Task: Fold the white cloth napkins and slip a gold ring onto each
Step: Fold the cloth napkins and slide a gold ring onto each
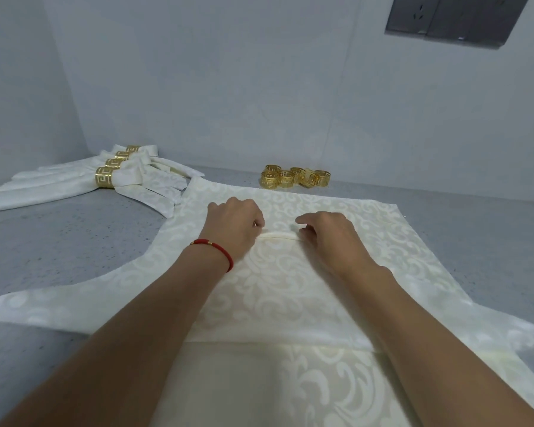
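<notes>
The fingertips of both hands are tucked under and hard to see. The left hand point(233, 221) and right hand point(329, 234) each pinch a small raised fold in the white napkin point(290, 291), which lies spread on the speckled gray table point(59, 238). The fold runs left to right. The cloth has a soft swirly pattern. Shiny loose gold rings point(295, 177) sit behind; finished napkins point(105, 177) lie far left.
</notes>
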### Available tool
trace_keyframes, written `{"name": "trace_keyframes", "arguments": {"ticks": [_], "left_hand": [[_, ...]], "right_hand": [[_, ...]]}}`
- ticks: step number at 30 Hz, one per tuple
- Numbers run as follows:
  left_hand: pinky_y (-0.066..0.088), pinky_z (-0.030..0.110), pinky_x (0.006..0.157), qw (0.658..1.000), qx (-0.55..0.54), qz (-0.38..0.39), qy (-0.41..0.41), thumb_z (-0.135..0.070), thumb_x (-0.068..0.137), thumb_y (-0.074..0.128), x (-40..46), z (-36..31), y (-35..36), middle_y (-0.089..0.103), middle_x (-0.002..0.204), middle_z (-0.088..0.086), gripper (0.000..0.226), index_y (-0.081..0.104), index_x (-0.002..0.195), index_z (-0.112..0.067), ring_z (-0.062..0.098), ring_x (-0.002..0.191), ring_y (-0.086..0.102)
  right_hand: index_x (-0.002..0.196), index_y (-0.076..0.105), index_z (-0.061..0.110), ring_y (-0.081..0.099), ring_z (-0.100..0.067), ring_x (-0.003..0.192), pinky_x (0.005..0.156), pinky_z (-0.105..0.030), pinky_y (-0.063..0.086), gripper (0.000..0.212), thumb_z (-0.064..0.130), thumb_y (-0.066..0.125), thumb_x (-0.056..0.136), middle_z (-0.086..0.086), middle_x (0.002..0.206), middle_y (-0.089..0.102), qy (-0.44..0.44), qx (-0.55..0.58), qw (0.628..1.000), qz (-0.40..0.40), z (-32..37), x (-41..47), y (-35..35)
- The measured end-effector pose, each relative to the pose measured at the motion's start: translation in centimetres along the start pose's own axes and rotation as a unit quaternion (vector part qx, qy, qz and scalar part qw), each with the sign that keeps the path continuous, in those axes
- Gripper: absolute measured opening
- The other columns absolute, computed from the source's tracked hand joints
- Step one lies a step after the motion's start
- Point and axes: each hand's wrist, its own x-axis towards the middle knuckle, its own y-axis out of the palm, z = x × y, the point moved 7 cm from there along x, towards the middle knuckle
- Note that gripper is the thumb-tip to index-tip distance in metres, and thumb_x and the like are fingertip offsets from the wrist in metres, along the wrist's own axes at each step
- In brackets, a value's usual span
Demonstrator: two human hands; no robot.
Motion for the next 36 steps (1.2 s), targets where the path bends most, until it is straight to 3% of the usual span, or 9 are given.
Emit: {"name": "trace_keyframes", "arguments": {"ticks": [3,7,12,17,21,25,28,32,36], "left_hand": [[0.034,0.034,0.076,1.000,-0.001,-0.013,0.000,-0.009,0.086,0.060,-0.1,0.0,-0.1,0.052,0.065,-0.005,0.026,0.063,0.065,-0.022,0.018,0.073,0.049],[0.028,0.035,0.080,0.999,0.039,0.022,0.010,-0.003,0.085,0.061,-0.2,-0.4,0.0,0.054,0.080,-0.007,0.027,0.072,0.075,-0.025,0.018,0.079,0.054],[0.029,0.040,0.088,0.992,0.123,-0.012,0.037,0.004,0.083,0.057,-0.3,-1.2,-0.5,0.060,0.089,-0.011,0.040,0.067,0.087,-0.034,0.015,0.094,0.051],[0.022,0.035,0.083,0.986,0.143,-0.025,0.087,0.006,0.082,0.058,-0.1,-1.5,-0.5,0.060,0.091,-0.010,0.039,0.067,0.095,-0.030,0.014,0.093,0.054],[0.033,0.036,0.089,0.990,0.106,0.056,0.079,-0.001,0.084,0.055,-0.3,-1.2,-0.3,0.063,0.097,-0.010,0.037,0.066,0.100,-0.033,0.016,0.093,0.059],[0.049,0.035,0.089,0.999,-0.024,0.038,0.012,-0.027,0.090,0.060,-0.2,0.7,-0.1,0.065,0.104,-0.004,0.026,0.068,0.114,-0.035,0.021,0.100,0.059],[0.050,0.031,0.079,0.999,-0.021,0.048,0.006,-0.022,0.089,0.065,-0.3,0.9,0.3,0.066,0.089,-0.005,0.015,0.074,0.099,-0.028,0.021,0.089,0.062],[0.047,0.031,0.077,0.997,0.019,0.065,0.039,-0.019,0.091,0.065,-0.4,-0.2,-0.2,0.063,0.095,-0.004,0.006,0.071,0.089,-0.022,0.020,0.092,0.060],[0.031,0.031,0.078,0.983,0.138,0.011,0.117,-0.025,0.095,0.059,-0.9,-1.7,-1.0,0.059,0.092,-0.009,0.013,0.051,0.085,-0.028,0.016,0.088,0.046]], "right_hand": [[0.067,0.059,0.014,0.046,-0.019,0.070,0.062,-0.040,0.044,0.025,-0.001,0.056,0.087,0.003,0.071,0.047,-0.030,-0.012,0.999,0.008,0.2,-0.1,0.5],[0.097,0.071,0.020,0.055,-0.021,0.097,0.086,-0.040,0.044,0.010,0.015,0.063,0.096,0.004,0.098,0.064,-0.045,-0.049,0.998,0.008,0.5,0.1,-0.1],[0.080,0.059,0.024,0.057,-0.021,0.071,0.084,-0.040,0.042,0.019,0.005,0.061,0.080,0.007,0.071,0.060,-0.071,-0.154,0.985,-0.009,1.2,0.4,-0.3],[0.086,0.059,0.023,0.056,-0.024,0.078,0.077,-0.037,0.038,0.022,0.002,0.062,0.080,0.005,0.082,0.058,-0.088,-0.149,0.985,0.004,1.5,0.5,-0.5],[0.095,0.071,0.027,0.061,-0.020,0.090,0.079,-0.034,0.035,0.026,0.005,0.059,0.087,0.007,0.095,0.065,-0.052,-0.100,0.991,0.078,0.6,0.2,-0.3],[0.089,0.075,0.022,0.062,-0.023,0.081,0.069,-0.039,0.051,0.029,0.000,0.056,0.087,0.004,0.085,0.068,-0.030,-0.023,0.998,0.052,-0.1,-0.5,-0.6],[0.074,0.067,0.012,0.052,-0.027,0.069,0.056,-0.037,0.038,0.021,-0.002,0.054,0.082,0.000,0.068,0.050,-0.019,-0.036,0.998,0.039,-0.3,-0.7,-0.3],[0.100,0.073,0.022,0.057,-0.024,0.099,0.080,-0.039,0.049,0.016,0.013,0.061,0.094,0.002,0.102,0.063,-0.009,-0.053,0.998,0.038,0.1,-0.5,-0.9],[0.086,0.062,0.021,0.057,-0.025,0.082,0.073,-0.036,0.034,0.010,0.012,0.059,0.086,0.004,0.084,0.065,-0.051,-0.104,0.993,0.004,1.0,-0.4,-1.6]]}}
